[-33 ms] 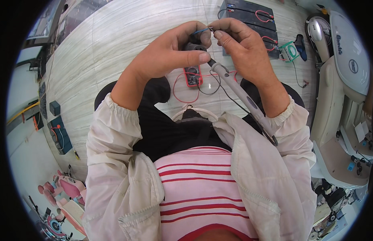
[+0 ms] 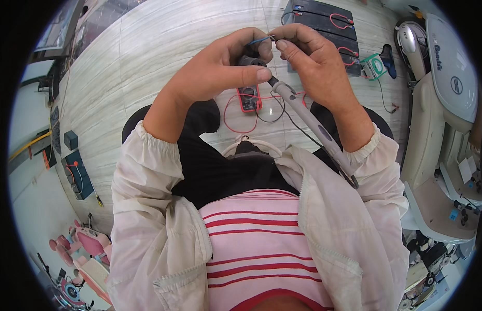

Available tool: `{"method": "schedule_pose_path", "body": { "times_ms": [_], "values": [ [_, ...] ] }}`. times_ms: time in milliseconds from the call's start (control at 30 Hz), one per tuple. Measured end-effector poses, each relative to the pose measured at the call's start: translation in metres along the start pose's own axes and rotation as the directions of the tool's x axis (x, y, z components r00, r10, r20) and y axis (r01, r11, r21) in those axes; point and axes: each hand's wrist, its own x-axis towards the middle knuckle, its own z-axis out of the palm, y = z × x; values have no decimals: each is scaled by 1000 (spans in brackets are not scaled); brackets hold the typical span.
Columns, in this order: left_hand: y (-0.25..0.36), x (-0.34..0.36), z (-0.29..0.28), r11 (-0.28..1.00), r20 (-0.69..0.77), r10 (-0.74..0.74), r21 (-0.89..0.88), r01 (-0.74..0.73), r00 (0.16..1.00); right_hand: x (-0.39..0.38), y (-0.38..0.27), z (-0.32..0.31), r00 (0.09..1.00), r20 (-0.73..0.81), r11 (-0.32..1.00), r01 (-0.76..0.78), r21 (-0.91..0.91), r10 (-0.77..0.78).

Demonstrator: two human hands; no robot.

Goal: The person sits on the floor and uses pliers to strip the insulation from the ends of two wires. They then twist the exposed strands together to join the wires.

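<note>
The left hand (image 2: 215,70) is closed around a small dark part (image 2: 249,60), thumb pressed across it and fingertips pinching a thin blue wire (image 2: 259,40) that sticks up toward the other hand. The right hand (image 2: 316,65) is clamped on a grey soldering iron (image 2: 308,116), held like a pen; its fingertips meet the left hand's at the wire's end, and the iron's handle runs down along the right wrist to the cuff. Just below both hands, on the pale floor, lies a small red multimeter (image 2: 248,98) with red and black leads looping around it. Beyond the right hand's knuckles sit dark rectangular battery blocks (image 2: 324,18) with red wires on top. To the right of that hand lies a small green-and-white square package (image 2: 374,66), its print too small to tell.
</note>
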Motion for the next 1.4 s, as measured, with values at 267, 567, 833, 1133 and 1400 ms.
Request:
{"method": "schedule_pose_path", "body": {
  "times_ms": [267, 567, 833, 1133, 1400],
  "values": [
    [7, -1, 2, 999, -1, -46, -1, 46, 999, -1, 1, 0, 1000, -14, 1000, 11, -6, -12],
    [10, -2, 3, 999, -20, -50, 6, 50, 999, -1, -3, 1, 1000, -18, 1000, -15, 8, 15],
    [10, -1, 4, 999, -1, -50, -8, 50, 999, -1, 0, 1, 999, -31, 1000, 12, 3, -11],
    [10, -2, 4, 999, -4, -54, -10, 54, 999, -3, -3, 0, 1000, -3, 1000, -12, -2, 12],
    [9, -3, 3, 999, -26, -52, -4, 52, 998, -5, -11, 0, 998, -61, 998, 17, 54, -14]
  ]
}}
